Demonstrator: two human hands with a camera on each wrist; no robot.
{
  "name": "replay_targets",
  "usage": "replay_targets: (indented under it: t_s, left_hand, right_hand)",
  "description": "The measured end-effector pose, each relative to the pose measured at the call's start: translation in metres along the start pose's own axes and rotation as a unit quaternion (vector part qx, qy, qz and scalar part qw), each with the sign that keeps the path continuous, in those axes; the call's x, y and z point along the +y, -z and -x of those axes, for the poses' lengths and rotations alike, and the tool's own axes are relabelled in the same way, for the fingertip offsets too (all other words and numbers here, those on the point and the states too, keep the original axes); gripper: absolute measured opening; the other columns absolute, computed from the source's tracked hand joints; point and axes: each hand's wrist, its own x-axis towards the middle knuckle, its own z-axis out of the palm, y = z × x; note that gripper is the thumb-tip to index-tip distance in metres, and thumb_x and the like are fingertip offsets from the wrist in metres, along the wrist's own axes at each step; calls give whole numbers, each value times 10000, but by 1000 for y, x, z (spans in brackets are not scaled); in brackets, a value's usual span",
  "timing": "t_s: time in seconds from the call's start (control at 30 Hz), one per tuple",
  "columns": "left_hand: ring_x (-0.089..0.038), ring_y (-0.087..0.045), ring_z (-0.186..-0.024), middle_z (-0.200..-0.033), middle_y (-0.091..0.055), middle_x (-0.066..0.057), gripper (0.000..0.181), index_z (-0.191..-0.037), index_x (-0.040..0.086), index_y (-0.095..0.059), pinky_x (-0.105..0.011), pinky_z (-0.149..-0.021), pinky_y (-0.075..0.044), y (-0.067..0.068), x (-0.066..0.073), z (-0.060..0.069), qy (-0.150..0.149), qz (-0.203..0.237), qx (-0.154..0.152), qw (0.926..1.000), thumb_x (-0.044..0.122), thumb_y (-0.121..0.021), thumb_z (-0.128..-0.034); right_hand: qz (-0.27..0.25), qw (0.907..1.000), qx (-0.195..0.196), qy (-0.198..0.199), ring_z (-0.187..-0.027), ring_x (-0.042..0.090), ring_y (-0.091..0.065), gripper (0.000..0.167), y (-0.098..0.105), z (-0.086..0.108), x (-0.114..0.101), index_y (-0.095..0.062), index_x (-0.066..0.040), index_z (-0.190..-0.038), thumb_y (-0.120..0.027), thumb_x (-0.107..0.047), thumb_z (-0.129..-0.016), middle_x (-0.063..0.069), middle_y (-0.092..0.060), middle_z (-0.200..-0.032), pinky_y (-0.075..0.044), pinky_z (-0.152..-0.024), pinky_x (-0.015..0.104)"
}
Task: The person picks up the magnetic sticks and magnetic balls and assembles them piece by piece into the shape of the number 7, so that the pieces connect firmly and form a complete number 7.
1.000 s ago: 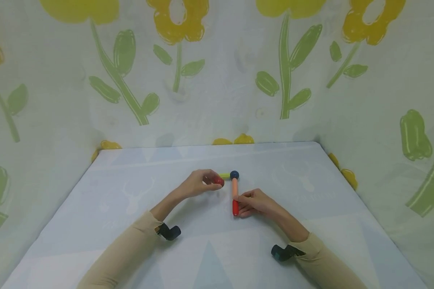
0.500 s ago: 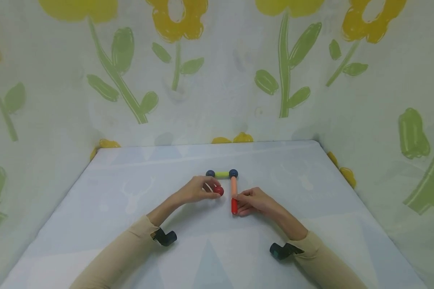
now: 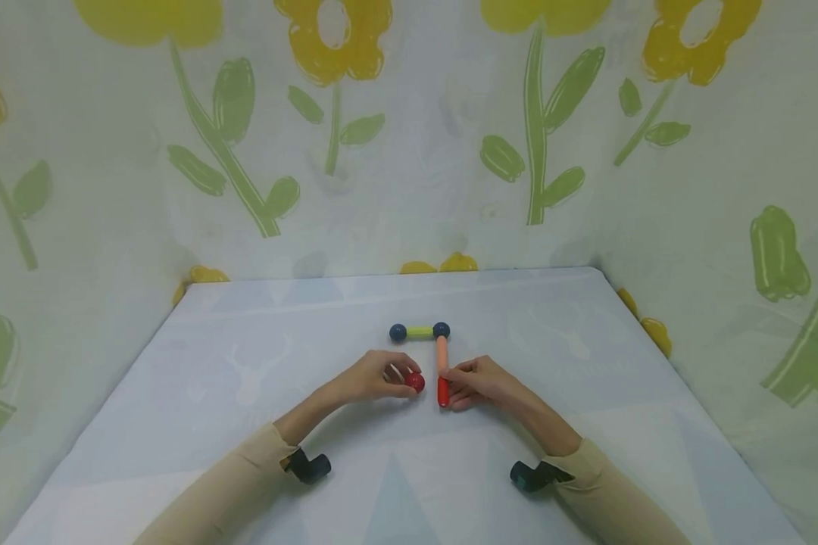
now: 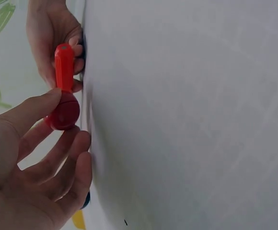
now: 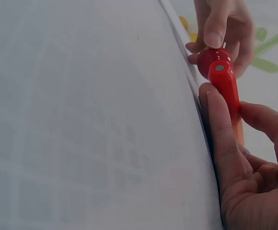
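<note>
My left hand (image 3: 371,377) pinches a shiny red ball (image 3: 415,382) between thumb and fingers, just left of a red rod (image 3: 443,392). That rod is held between the thumb and fingers of my right hand (image 3: 487,382); a small grey disc shows in its near end in the right wrist view. Beyond it, in line, lies an orange rod (image 3: 441,353) that reaches a dark blue ball (image 3: 441,330). From this ball a yellow-green rod (image 3: 419,331) runs left to a second dark blue ball (image 3: 398,333). In the head view, a gap separates the red ball from the red rod.
A pale, patterned cloth covers the table (image 3: 559,446). Its back edge meets a flower-printed curtain (image 3: 409,189), which also hangs along both sides. A dark wrist camera (image 3: 308,465) juts from the left sleeve and another camera (image 3: 532,475) from the right sleeve.
My left hand has drawn back toward the front with the red ball, uncovering the left dark blue ball. My right hand stays in place on the red rod.
</note>
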Motion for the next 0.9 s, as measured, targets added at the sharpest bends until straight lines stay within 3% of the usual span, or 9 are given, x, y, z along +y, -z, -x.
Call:
replay_targets:
  t_s: [0.57, 0.9]
  left_hand:
    - [-88, -686, -904, -1052, -734, 2, 335, -1196, 135, -687, -196, -797, -550, -10, 15, 11, -156, 143, -745, 9970, 154, -749, -867]
    - [-59, -669, -915, -1083, -722, -1, 336, -1215, 126, -676, -184, -841, -530, -22, 25, 14, -252, 266, -957, 9947, 147, -729, -884]
  right_hand:
    - [60, 9999, -9, 155, -715, 176, -732, 424, 1, -1, 1, -658, 24, -1162, -668, -331, -931, 100, -730, -843, -592, -683, 272]
    - [3, 9994, -182, 279, -701, 142, -717, 441, 4, 2, 1, -632, 60, -1196, -639, -309, -954, 82, -719, -828, -594, -686, 272]
